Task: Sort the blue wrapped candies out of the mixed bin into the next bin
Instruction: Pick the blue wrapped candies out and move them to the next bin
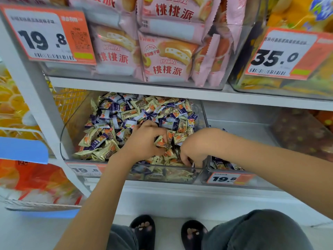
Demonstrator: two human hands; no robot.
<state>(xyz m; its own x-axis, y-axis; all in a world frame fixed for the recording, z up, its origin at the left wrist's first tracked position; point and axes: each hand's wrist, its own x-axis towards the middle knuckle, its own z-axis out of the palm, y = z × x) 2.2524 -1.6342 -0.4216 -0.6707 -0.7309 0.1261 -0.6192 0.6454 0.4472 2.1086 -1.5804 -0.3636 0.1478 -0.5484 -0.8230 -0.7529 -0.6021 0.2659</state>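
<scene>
A clear mixed bin (75, 112) on the lower shelf is heaped with cream-and-orange candies (100, 152) and blue wrapped candies (115, 107). My left hand (146, 139) lies in the front middle of the heap, its fingers curled into the cream-and-orange candies. At the bin's front right corner, my right hand (194, 147) reaches down with bent fingers; what they hold is hidden. The neighbouring bin (234, 112) to the right holds a small pile of blue wrapped candies (219, 163) at its front left.
A white shelf board (162, 91) hangs low over both bins, with pink snack packs (162, 56) above it. Price tags (223, 178) sit on the bin fronts. A white upright (36, 98) stands to the left. My sandalled feet (144, 231) are below.
</scene>
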